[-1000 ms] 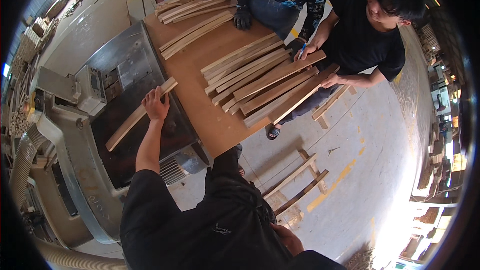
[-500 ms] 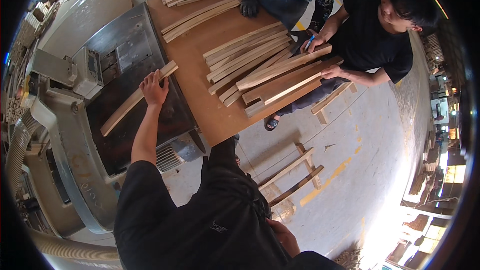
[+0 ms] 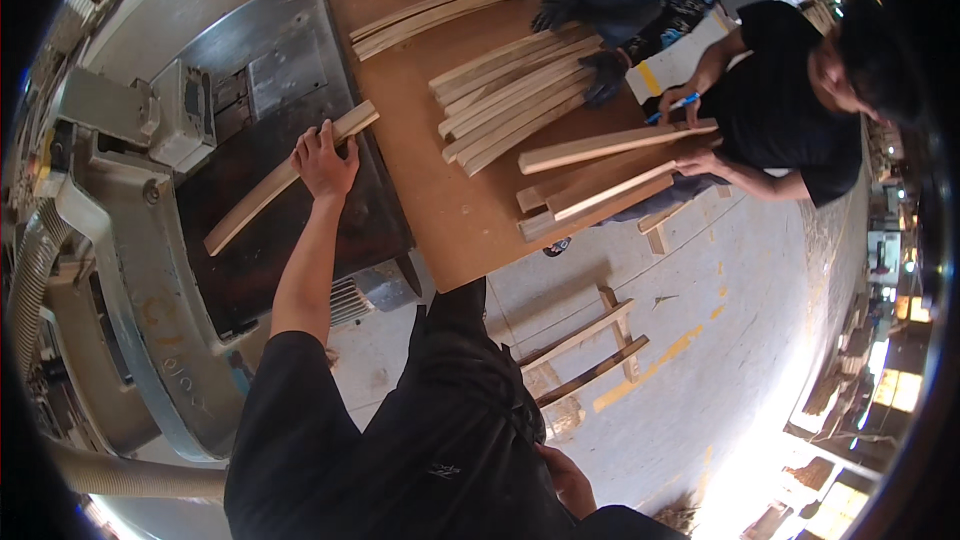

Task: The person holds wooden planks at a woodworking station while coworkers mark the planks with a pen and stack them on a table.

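My left hand (image 3: 327, 162) is closed over a curved wooden strip (image 3: 262, 202), near the strip's far right end. The strip lies aslant on the dark metal table (image 3: 345, 230) of a machine, its other end toward the machine's body. Down by my waist is my right hand (image 3: 567, 481), away from the wood; its fingers are mostly hidden against my black clothing.
A brown board table (image 3: 425, 180) adjoins the machine, bearing several curved strips (image 3: 510, 90). Across it, a co-worker's gloved hand (image 3: 603, 77) touches strips; another person holds a blue pen (image 3: 683, 101) over wooden pieces. A wooden frame (image 3: 590, 340) lies on the floor.
The view has shifted a little; my left hand stays on the strip. Across the table, the gloved co-worker's strips and the other person's pieces have come farther apart.
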A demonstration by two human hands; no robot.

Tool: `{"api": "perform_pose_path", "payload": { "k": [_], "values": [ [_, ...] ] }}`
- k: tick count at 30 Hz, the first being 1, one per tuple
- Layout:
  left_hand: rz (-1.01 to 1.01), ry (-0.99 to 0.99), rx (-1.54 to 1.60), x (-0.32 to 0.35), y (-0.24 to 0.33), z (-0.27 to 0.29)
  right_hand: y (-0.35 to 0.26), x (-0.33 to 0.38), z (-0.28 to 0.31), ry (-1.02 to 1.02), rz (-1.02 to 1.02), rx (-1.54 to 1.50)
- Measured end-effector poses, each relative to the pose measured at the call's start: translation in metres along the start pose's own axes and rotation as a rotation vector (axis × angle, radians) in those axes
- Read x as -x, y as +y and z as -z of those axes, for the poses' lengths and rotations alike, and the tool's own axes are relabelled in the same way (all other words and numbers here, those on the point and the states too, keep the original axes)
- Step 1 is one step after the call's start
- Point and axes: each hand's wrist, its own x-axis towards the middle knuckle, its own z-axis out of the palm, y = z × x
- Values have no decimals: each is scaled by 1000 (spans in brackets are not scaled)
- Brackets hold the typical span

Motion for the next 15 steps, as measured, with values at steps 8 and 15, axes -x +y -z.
{"api": "perform_pose_path", "payload": {
  "k": [8,15],
  "values": [
    [67,-130,46,-5,-6,2,-34,-35,-8,116,-176,-7],
    [99,-198,24,-7,-15,6,-126,-66,15,-141,-565,63]
  ]
}}
